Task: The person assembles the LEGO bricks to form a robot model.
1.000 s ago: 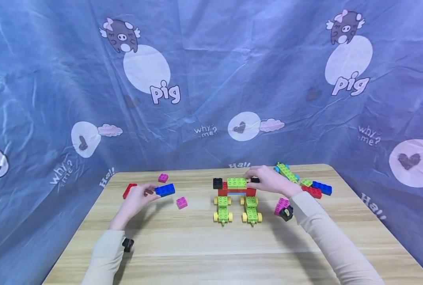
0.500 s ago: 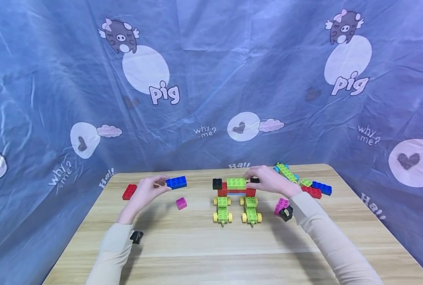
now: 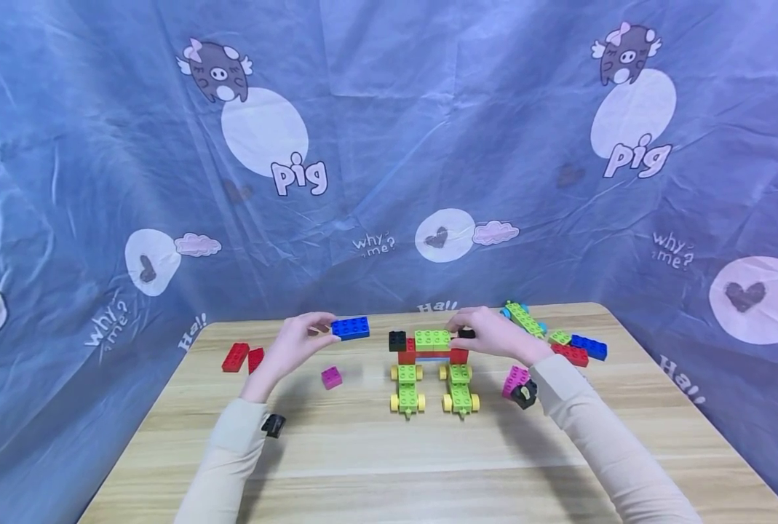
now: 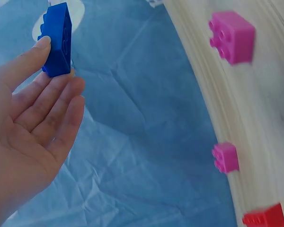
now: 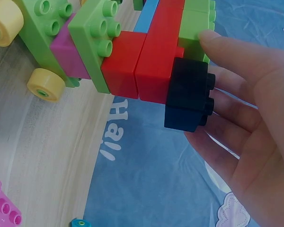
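Note:
My left hand (image 3: pixel 295 348) holds a long blue toy brick (image 3: pixel 351 328) above the table, left of a built brick model. In the left wrist view, thumb and fingertips pinch the brick (image 4: pixel 59 42) at one end, its studs facing left. The model has a row of green bricks (image 3: pixel 431 340) over red ones (image 3: pixel 406 351), with a black brick (image 3: pixel 397 340) at its left end. Two green wheeled bases (image 3: pixel 407 389) with yellow wheels carry it. My right hand (image 3: pixel 491 336) grips its right end; in the right wrist view the thumb presses a green brick beside another black brick (image 5: pixel 187 94).
On the left lie red bricks (image 3: pixel 235 357) and a pink brick (image 3: pixel 332 377). To the right are a pink brick (image 3: pixel 514 380) by the wrist, a red brick (image 3: pixel 570 354), a blue brick (image 3: pixel 589 347) and a green wheeled base (image 3: pixel 525 319) with blue wheels.
My left hand has carried the blue brick right and slightly up, closer to the model. The far pink brick is now hidden behind that hand in the head view. My right hand has stayed put.

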Tool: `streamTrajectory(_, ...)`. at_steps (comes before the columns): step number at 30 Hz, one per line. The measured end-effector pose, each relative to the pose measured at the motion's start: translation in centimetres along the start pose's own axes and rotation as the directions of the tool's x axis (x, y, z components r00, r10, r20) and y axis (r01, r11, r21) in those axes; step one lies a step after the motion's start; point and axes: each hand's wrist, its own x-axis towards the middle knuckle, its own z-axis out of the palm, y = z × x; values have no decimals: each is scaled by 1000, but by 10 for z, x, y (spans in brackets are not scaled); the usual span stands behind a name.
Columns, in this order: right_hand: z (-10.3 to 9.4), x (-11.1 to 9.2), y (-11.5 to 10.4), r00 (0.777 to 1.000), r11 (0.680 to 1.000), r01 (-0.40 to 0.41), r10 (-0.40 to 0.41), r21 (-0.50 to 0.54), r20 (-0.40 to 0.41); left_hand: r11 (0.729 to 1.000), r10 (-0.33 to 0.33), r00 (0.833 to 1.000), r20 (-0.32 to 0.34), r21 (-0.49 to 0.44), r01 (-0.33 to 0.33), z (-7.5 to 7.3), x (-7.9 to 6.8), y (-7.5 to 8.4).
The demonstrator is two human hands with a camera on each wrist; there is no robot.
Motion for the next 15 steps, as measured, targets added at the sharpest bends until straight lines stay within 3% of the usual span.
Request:
streamTrajectory(9, 1, 0, 1, 1000, 1000, 10, -10, -2, -4, 999, 19, 996, 84, -38, -16, 25, 23, 24)
streamTrajectory(15, -1, 0, 1, 1000, 1000, 13, -13, -1, 2, 997, 28, 995, 100, -79, -20, 42, 36, 35)
